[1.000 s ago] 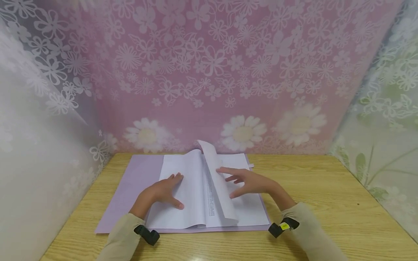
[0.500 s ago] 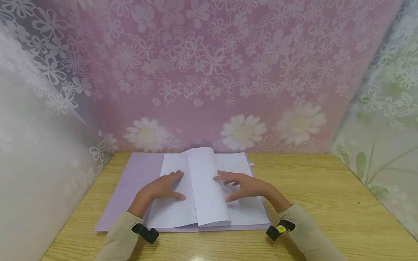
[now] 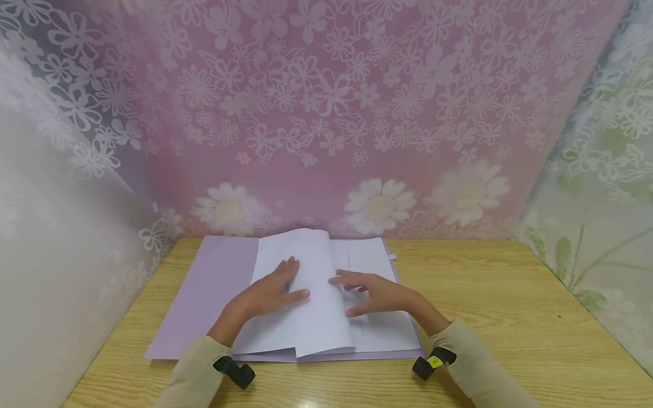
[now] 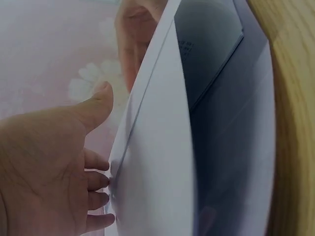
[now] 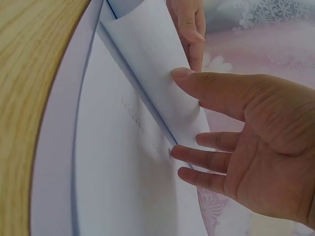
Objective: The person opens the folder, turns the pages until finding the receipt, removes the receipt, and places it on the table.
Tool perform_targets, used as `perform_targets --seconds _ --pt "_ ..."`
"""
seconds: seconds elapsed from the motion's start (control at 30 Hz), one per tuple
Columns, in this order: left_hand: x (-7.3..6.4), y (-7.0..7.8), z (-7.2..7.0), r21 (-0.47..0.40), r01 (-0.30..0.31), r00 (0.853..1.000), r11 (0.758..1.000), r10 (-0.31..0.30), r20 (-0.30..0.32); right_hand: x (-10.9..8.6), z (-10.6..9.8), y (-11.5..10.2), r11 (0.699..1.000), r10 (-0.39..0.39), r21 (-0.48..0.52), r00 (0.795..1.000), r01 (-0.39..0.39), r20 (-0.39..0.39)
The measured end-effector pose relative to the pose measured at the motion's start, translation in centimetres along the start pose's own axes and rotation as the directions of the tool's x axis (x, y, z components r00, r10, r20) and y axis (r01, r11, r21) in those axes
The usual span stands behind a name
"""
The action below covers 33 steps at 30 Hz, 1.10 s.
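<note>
Lilac folder (image 3: 214,283), smooth matt card or plastic by the look, lies spread on wood-grain table (image 3: 510,306), approx. centre, white sheets (image 3: 272,334) inside. One leaf (image 3: 326,323) among them bows up mid-spread into a soft roll, lower edge lifted clear of what's beneath; R of it, a flatter page (image 3: 390,334) w/ a faint row of print (image 5: 142,128). L hand (image 3: 270,292): fingers relaxed & extended, thumb out, laid over the L-side sheets, gripping nothing. R hand (image 3: 377,292): fingers spread, slightly bent, thumb apart, by the leaf's rounded side; no pinch seen. R wrist view overlaps fingertips & paper, so can't say if touching or just clear. Handling (est.): single leaf v. light, limp, springy along its curve, prob. a bit slick; creases & tears easily. Best hold = free outer edge or lower corner, thumb one side, fingertips other; flat palm okay for smoothing, no hard press on the roll. Folder prob. stiffer, holds its shape, can be taken by the margin; small pale tab (image 3: 392,257) at far R edge looks too slight to pull on. Textures: paper plain, satin-dull, shadowed in the gaps; table streaky yellow-brown grain; beige sleeves (image 3: 191,371) soft knit or jersey, prob.; pink backdrop (image 3: 326,175) thin sheet, white floral print, big daisies low down.
</note>
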<state>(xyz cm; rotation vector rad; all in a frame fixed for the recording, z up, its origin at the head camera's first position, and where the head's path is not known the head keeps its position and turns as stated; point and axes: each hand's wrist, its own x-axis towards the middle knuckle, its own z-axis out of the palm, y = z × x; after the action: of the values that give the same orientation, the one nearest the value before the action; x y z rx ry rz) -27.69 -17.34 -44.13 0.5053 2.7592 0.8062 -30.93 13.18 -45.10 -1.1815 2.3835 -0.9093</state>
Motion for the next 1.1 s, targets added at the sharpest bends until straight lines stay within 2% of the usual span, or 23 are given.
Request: perform_targets --seconds 0.27,0.43,0.77,1.1 --pt "0.1 0.1 0.8 0.044 -0.001 1.0 0.999 0.001 0.002 0.4 0.7 -0.4 1.0 -0.006 0.018 1.0 0.006 -0.022" --pt "0.1 0.1 0.9 0.046 0.005 1.0 0.999 -0.005 -0.005 0.6 1.0 -0.9 0.998 -0.031 0.045 0.999 0.031 -0.012" --pt "0.1 0.4 0.8 0.06 -0.009 1.0 0.998 0.01 -0.009 0.9 1.9 -1.2 0.999 -0.029 0.016 0.999 0.028 0.018" --pt "0.3 -0.5 1.3 0.101 0.084 0.995 0.991 -0.089 0.04 0.9 2.1 -1.3 1.0 -0.008 0.014 1.0 0.007 0.018"
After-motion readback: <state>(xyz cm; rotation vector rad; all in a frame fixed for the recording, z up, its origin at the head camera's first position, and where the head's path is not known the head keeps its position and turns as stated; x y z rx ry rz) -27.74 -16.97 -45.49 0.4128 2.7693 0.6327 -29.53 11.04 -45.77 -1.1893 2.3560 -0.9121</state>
